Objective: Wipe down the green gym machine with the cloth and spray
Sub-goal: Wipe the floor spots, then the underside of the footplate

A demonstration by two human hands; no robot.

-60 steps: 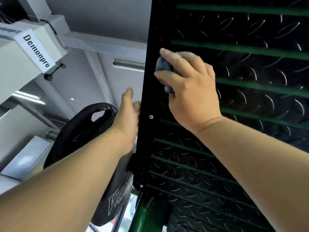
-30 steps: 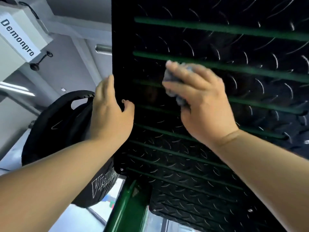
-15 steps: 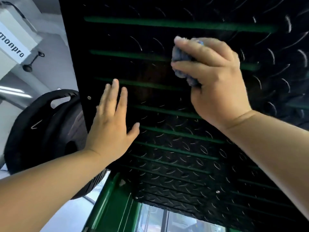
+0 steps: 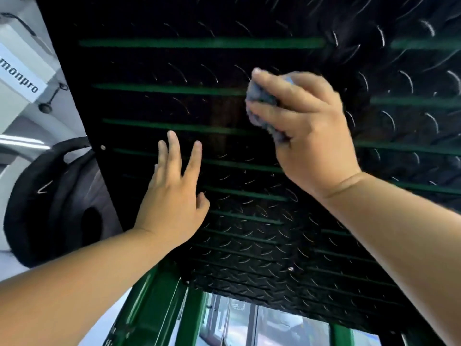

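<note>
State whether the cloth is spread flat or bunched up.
Bunched: the cloth shows as a wad gripped in the right hand.

A white-painted metal machine frame (image 4: 15,38) stands at the left and carries a white label lettered "monpro" (image 4: 21,73). A small black round knob (image 4: 46,107) hangs from it on a thin cord. A bright strip light (image 4: 22,141) glows below, above a black round weight plate (image 4: 50,203). Pale-framed glass window panes (image 4: 274,325) show at the bottom.

Plate (image 4: 249,233): black tread metal, glossy. Cloth (image 4: 262,101): fuzzy fabric.
</note>
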